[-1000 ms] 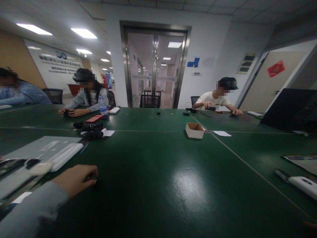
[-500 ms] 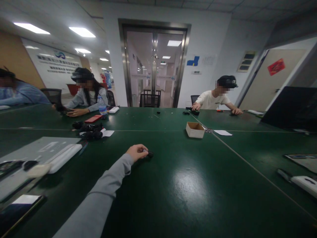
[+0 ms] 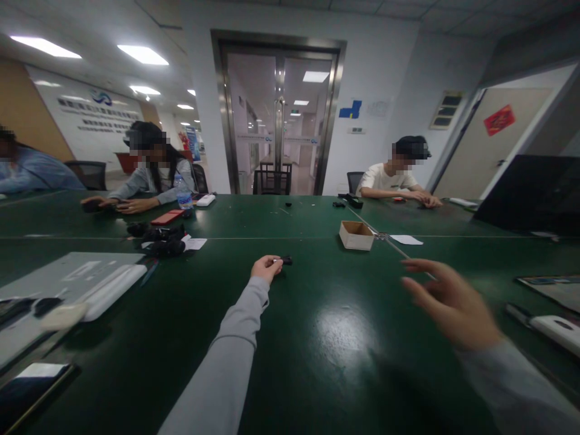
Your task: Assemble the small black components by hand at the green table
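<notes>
My left hand pinches a small dark object just over the green table. A light, shiny bit of it shows by my fingertips, but its exact kind is too small to tell. On the right, my right hand is raised above the table, slightly blurred, its thumb and fingers apart and holding nothing. Between and beyond my hands stands a small open cardboard box; its inside is mostly hidden.
Left of me lie a grey laptop and a phone. Farther off are black gear, a red phone and a water bottle. A white paper lies past the box. Two people sit left, one person right.
My left hand has lifted the dark object and moved it slightly right and away from me. My right hand has come into view. The person across on the right has brought their hands together.
</notes>
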{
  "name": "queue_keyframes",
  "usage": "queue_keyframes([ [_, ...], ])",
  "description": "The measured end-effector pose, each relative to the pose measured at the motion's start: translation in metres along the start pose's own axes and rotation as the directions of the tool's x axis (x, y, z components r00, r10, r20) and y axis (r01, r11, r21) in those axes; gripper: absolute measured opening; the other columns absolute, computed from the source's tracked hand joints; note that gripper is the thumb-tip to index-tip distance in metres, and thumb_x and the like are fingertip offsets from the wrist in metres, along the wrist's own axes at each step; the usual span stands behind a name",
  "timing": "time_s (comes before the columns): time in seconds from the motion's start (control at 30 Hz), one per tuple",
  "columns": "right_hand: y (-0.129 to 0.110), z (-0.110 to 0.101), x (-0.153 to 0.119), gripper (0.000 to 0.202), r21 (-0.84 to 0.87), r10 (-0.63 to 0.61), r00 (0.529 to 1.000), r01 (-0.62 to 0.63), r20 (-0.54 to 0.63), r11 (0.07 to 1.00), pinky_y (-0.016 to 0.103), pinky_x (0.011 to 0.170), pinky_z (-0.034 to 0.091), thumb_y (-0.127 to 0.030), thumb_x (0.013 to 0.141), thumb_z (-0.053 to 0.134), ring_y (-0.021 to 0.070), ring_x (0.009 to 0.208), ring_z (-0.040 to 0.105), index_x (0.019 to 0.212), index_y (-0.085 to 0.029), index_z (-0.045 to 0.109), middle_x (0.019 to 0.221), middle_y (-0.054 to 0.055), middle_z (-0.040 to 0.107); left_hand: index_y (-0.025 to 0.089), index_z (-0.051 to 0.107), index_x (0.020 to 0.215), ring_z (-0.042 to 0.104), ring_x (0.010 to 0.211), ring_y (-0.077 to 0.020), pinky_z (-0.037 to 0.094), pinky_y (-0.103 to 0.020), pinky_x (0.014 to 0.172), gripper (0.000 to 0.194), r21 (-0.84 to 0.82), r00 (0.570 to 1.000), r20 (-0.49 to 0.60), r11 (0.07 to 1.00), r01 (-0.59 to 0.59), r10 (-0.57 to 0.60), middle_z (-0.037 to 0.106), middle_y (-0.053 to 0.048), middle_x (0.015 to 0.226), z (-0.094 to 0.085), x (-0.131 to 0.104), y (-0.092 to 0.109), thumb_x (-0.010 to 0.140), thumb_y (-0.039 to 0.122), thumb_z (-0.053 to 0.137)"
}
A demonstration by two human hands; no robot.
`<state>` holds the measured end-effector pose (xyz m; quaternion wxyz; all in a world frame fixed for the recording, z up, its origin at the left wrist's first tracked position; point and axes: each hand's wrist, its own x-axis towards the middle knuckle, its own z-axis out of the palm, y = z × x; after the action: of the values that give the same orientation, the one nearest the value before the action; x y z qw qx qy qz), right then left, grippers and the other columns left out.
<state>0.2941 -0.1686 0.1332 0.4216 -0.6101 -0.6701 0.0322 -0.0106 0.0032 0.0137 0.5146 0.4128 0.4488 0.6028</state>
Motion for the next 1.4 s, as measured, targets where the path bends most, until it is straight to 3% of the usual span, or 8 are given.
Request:
queue_keyframes([
  [0.07,-0.009,0.058,0.030,0.028,0.258,0.053,0.963,-0.123,0.263,0.958,0.024,0.039,0.045,-0.035,0.073,0.062,0.0126,0.049,0.053,0.097,-0.021,0.056,0.093,0.008,0.057,0.010,0.061,0.079,0.057,0.057,-0.0088,0.050,-0.021,0.057,0.025,-0.029,1.000,0.024,1.000,-0.002,0.003,0.057,-0.001,0.062,0.009,0.002,-0.004,0.058,0.018,0.072],
  [0.13,-0.016,0.122,0.056,0.027,0.384,0.154,0.873,-0.354,0.463,0.853,0.021,0.033,0.040,-0.034,0.070,0.067,0.0111,0.041,0.051,0.089,-0.018,0.056,0.077,0.005,0.059,0.010,0.061,0.080,0.057,0.059,-0.0092,0.050,-0.021,0.058,0.026,-0.024,0.998,0.062,0.999,-0.025,0.026,0.058,-0.001,0.064,0.014,0.004,-0.008,0.058,0.018,0.071],
  [0.23,-0.025,0.202,0.075,0.028,0.493,0.288,0.731,-0.646,0.619,0.582,0.019,0.028,0.037,-0.035,0.075,0.063,0.0109,0.033,0.048,0.090,-0.017,0.049,0.058,0.001,0.057,0.011,0.062,0.079,0.056,0.059,-0.0096,0.049,-0.020,0.057,0.026,0.045,0.987,0.130,0.993,-0.106,0.100,0.059,-0.001,0.063,0.013,0.008,-0.013,0.056,0.018,0.072],
  [0.27,-0.027,0.220,0.077,0.026,0.546,0.294,0.722,-0.675,0.626,0.496,0.018,0.028,0.037,-0.036,0.077,0.061,0.0110,0.033,0.049,0.089,-0.016,0.048,0.055,0.001,0.056,0.012,0.062,0.079,0.056,0.060,-0.0099,0.049,-0.020,0.057,0.026,0.065,0.983,0.141,0.989,-0.131,0.121,0.060,-0.002,0.064,0.012,0.009,-0.015,0.056,0.018,0.072],
  [0.37,-0.031,0.253,0.077,0.023,0.708,0.246,0.780,-0.626,0.575,0.327,0.015,0.029,0.036,-0.034,0.078,0.060,0.0094,0.034,0.048,0.085,-0.016,0.048,0.049,-0.001,0.054,0.012,0.062,0.079,0.058,0.064,-0.0119,0.049,-0.022,0.061,0.026,0.089,0.981,0.123,0.982,-0.165,0.153,0.062,-0.003,0.069,0.007,0.012,-0.018,0.056,0.018,0.071],
  [0.83,-0.013,0.259,0.071,0.031,0.826,0.026,0.845,-0.529,0.535,0.197,0.017,0.038,0.043,-0.024,0.071,0.063,0.0114,0.046,0.055,0.096,-0.018,0.046,0.062,0.001,0.061,0.011,0.063,0.087,0.061,0.075,-0.0163,0.050,-0.030,0.073,0.035,0.053,0.974,0.188,0.989,-0.136,0.124,0.065,-0.009,0.083,0.001,0.014,-0.017,0.056,0.025,0.071],
  [1.07,-0.008,0.262,0.070,0.030,0.846,0.009,0.861,-0.502,0.508,0.178,0.018,0.040,0.044,-0.023,0.071,0.061,0.0114,0.047,0.056,0.098,-0.018,0.047,0.064,0.002,0.061,0.011,0.058,0.083,0.060,0.067,-0.0151,0.051,-0.027,0.062,0.040,0.061,0.982,0.095,0.984,-0.169,0.162,0.063,-0.006,0.072,0.002,0.007,-0.010,0.052,0.030,0.075],
  [1.4,-0.007,0.263,0.071,0.036,0.832,0.012,0.845,-0.528,0.534,0.173,0.019,0.040,0.044,-0.024,0.069,0.064,0.0122,0.047,0.056,0.099,-0.018,0.046,0.064,0.002,0.061,0.012,0.059,0.077,0.059,0.064,-0.0139,0.049,-0.025,0.059,0.037,0.082,0.981,0.095,0.981,-0.175,0.167,0.063,-0.005,0.069,0.003,0.004,-0.007,0.052,0.035,0.074],
])
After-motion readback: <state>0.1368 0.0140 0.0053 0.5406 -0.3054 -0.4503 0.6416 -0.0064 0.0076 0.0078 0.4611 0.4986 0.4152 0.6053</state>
